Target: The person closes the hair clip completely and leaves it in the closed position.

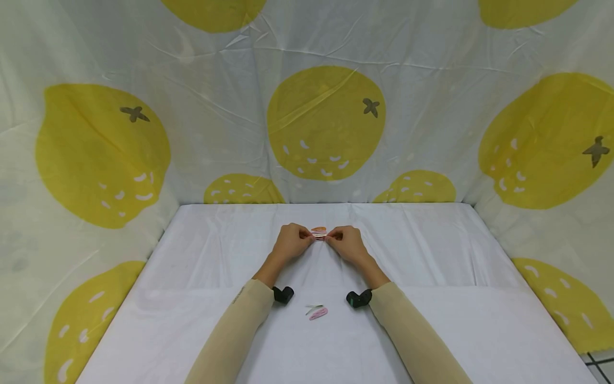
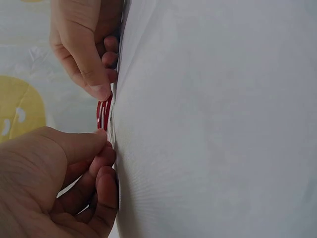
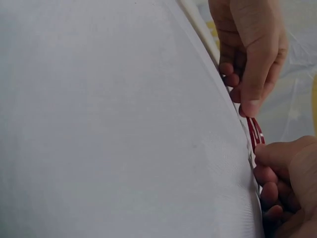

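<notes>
Between the two hands is a red snap hair clip [image 2: 103,113], low over the white cloth near the far side of the table. My left hand [image 1: 293,241] pinches one end of it between thumb and fingers. The other end is pinched by my right hand [image 1: 348,244], thumb on the upper side. Just beyond the fingertips, a small row of hair clips [image 1: 318,229] in orange, pink and pale colours lies close together on the cloth. The wrist views show the red clip bridging both thumbs, while the row is hidden there.
A pink hair clip [image 1: 318,313] and a pale greenish one [image 1: 314,307] lie on the white tablecloth [image 1: 431,330] between the forearms. Black wrist cameras [image 1: 283,295] sit at both cuffs. A lemon-print curtain [image 1: 307,48] rises at the table's back and sides.
</notes>
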Tool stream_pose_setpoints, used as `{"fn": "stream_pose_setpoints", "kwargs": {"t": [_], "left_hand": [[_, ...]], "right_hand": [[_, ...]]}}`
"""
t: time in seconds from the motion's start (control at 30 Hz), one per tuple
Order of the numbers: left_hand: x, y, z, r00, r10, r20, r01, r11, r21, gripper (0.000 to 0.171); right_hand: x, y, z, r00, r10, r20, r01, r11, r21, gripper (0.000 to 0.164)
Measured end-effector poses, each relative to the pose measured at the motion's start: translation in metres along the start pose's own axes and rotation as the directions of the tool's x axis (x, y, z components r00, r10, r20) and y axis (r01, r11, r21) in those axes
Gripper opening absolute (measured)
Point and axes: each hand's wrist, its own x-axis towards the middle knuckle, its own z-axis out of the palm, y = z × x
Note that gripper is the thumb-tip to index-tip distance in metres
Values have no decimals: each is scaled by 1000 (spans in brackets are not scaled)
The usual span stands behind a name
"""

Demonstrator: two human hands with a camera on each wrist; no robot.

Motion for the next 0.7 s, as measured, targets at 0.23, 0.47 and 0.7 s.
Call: {"fn": "stream_pose_setpoints", "kwargs": {"t": [0.23, 0.47, 0.7], "left_hand": [[0, 3, -1, 1000, -4, -12, 4, 1000, 12, 9], [1, 3, -5, 999, -45, 16, 44, 999, 20, 10], [1, 2, -4, 998, -60, 36, 60, 998, 1, 13]], "right_hand": [[2, 0, 0, 1000, 24, 4, -24, 1000, -15, 6], [1, -8, -3, 999, 37, 22, -37, 999, -15, 8], [-1, -8, -7, 996, 64, 62, -63, 998, -23, 10]]}}
